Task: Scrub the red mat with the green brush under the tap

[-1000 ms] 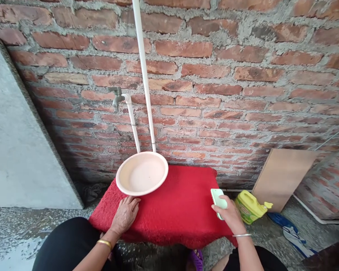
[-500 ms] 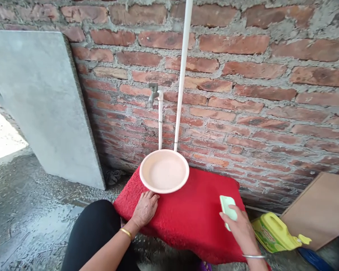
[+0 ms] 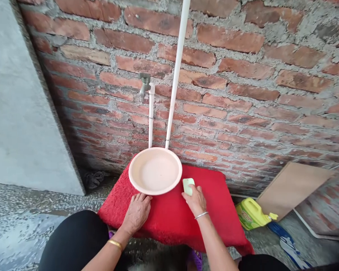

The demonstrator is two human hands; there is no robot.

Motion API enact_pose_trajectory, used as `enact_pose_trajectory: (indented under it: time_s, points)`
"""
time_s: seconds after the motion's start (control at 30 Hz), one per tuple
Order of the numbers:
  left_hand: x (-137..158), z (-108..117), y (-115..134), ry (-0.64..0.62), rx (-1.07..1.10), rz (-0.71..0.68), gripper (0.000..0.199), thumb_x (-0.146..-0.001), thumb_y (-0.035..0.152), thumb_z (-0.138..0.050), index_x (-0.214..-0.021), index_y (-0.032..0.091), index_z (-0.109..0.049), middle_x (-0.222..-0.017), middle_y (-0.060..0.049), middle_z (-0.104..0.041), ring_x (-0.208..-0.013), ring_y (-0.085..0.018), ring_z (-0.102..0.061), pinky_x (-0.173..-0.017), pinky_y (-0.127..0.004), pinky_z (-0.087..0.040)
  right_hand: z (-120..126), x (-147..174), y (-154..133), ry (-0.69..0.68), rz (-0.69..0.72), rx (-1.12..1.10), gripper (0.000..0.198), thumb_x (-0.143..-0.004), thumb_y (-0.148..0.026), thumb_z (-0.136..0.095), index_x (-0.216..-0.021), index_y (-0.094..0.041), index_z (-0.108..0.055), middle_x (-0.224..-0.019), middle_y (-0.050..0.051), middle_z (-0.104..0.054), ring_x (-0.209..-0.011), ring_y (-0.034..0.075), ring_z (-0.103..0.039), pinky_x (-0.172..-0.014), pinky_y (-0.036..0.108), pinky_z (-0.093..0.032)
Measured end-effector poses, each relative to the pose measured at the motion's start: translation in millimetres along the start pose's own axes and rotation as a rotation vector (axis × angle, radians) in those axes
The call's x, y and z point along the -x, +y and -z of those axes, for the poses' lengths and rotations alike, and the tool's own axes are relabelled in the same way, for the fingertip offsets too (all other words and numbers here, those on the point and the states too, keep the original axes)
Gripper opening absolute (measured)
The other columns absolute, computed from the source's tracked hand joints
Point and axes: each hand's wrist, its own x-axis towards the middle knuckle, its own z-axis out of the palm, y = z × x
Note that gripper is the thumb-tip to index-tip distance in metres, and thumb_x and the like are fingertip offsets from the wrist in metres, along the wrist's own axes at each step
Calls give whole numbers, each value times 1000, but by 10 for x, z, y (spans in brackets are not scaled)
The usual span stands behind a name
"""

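A pale pink plastic basin (image 3: 155,190) stands on a red cloth (image 3: 169,214) that covers a low table or stool. Nothing clearly shows inside it, and I cannot tell whether it holds water. My left hand (image 3: 137,211), with a gold bangle at the wrist, lies on the cloth with its fingertips at the basin's near rim, holding nothing I can see. My right hand (image 3: 196,199) grips a pale green rounded block (image 3: 188,183), just right of the basin. The block's underside is hidden, so its exact kind is unclear.
A tap (image 3: 144,84) juts from the brick wall behind the basin, near a white pipe (image 3: 175,82). At left leans a grey slab (image 3: 25,113). On the right are a yellow jug (image 3: 251,213), a brown board (image 3: 293,188) and blue slippers (image 3: 288,241). The floor (image 3: 25,233) is wet.
My right hand has carried the pale green block leftward, from the cloth's right side to beside the basin. The left hand stays at the rim. The view has shifted slightly.
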Motion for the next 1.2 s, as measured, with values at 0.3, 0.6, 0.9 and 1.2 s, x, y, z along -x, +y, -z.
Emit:
enact_pose_trajectory:
  time_s: [0.3, 0.6, 0.9, 1.2]
  points:
    - [-10, -8, 7, -13, -19, -1, 31, -95, 13, -45, -109, 22, -72, -112, -8, -70, -102, -26, -61, -90, -42, -42, 956, 330, 1773, 118, -403, 101, 57, -88, -54, -52, -131, -17, -60, -104, 13, -66, -103, 30, -68, -90, 39, -51]
    - [-18, -48, -84, -4, -4, -24, 33, -96, 16, -43, -110, 22, -72, -115, -9, -71, -103, -25, -63, -90, -41, -45, 401, 942, 1717, 181, -151, -135, 41, -78, -44, -66, -116, -29, -68, -107, 4, -65, -102, 23, -67, -92, 31, -51]
    - [-34, -70, -131, -47, -34, -27, 36, -97, 17, -41, -113, 21, -73, -118, -10, -71, -105, -28, -63, -92, -45, -46, 749, 1075, 2041, 216, -363, 0, 51, -80, -40, -59, -127, -21, -62, -114, 12, -62, -99, 30, -67, -88, 42, -51]
    - [-51, 88, 70, -52, 26, 17, 33, -96, 14, -44, -111, 22, -72, -115, -10, -69, -105, -26, -62, -92, -42, -44, 414, 1007, 2128, 246, -270, -296, 76, -62, -64, -60, -123, -20, -61, -111, 12, -62, -107, 32, -65, -95, 42, -51]
